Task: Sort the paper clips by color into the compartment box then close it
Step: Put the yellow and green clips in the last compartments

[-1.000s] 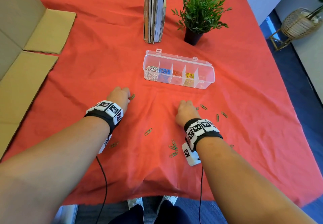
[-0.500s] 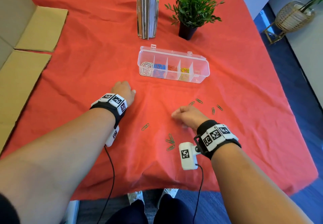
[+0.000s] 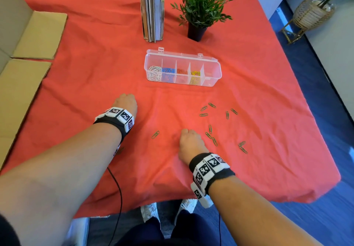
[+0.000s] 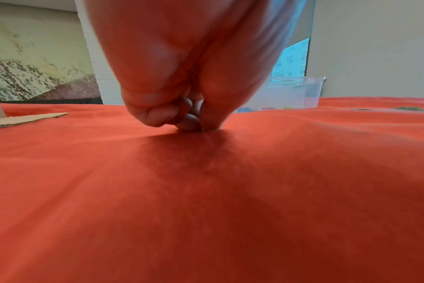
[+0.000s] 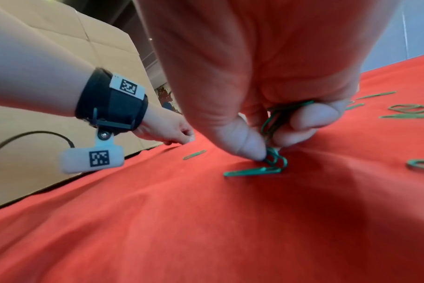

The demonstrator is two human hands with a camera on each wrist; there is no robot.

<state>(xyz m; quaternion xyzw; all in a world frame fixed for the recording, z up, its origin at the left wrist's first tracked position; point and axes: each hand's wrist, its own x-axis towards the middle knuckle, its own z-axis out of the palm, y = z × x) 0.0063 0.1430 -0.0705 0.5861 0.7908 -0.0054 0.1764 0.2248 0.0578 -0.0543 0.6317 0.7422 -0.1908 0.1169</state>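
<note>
Only the right wrist view shows green clips (image 5: 274, 122) pinched by right hand (image 5: 266, 80).

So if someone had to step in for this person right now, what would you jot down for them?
Right hand: holds a bunch of green paper clips, fingertips down on the red cloth pinching more.
Left hand: fingers curled, tips pressed on the cloth; whether it holds a clip cannot be seen.
Compartment box: open, beyond the hands. White, blue, orange and yellow clips sit in four sections; the right-end section looks empty.
Done: those four colours sorted.
Left: gather the loose green clips scattered on the cloth, most near the right hand, drop them in the end section, close the lid.
</note>
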